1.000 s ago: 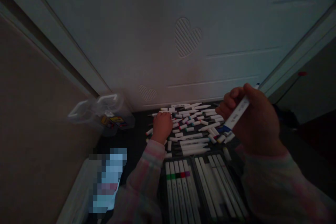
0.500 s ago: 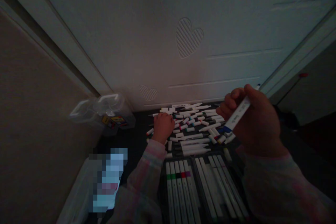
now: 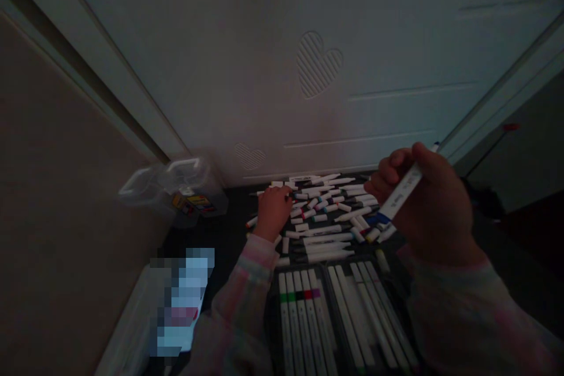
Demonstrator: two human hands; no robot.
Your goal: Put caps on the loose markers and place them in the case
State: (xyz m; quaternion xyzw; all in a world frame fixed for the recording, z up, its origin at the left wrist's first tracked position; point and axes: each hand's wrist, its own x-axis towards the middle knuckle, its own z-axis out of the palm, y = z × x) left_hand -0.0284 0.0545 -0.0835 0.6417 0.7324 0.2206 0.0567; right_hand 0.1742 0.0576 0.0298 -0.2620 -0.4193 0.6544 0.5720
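Observation:
The scene is dim. My right hand (image 3: 423, 200) is raised and closed round a white marker (image 3: 400, 197) with a blue cap at its lower end. My left hand (image 3: 274, 210) reaches forward into a heap of loose white markers and caps (image 3: 328, 205) on the dark floor; its fingers curl down among them, and whether they hold one is hidden. A dark marker case (image 3: 343, 317) lies open just in front of me, with rows of white markers in it.
A white door (image 3: 317, 64) with heart-shaped reliefs stands right behind the heap. A clear plastic lidded box (image 3: 176, 191) sits on the floor at the left by the wall. A pale container edge (image 3: 132, 329) shows at the lower left.
My left hand has crept a little farther forward into the heap. The right hand and its marker have barely shifted.

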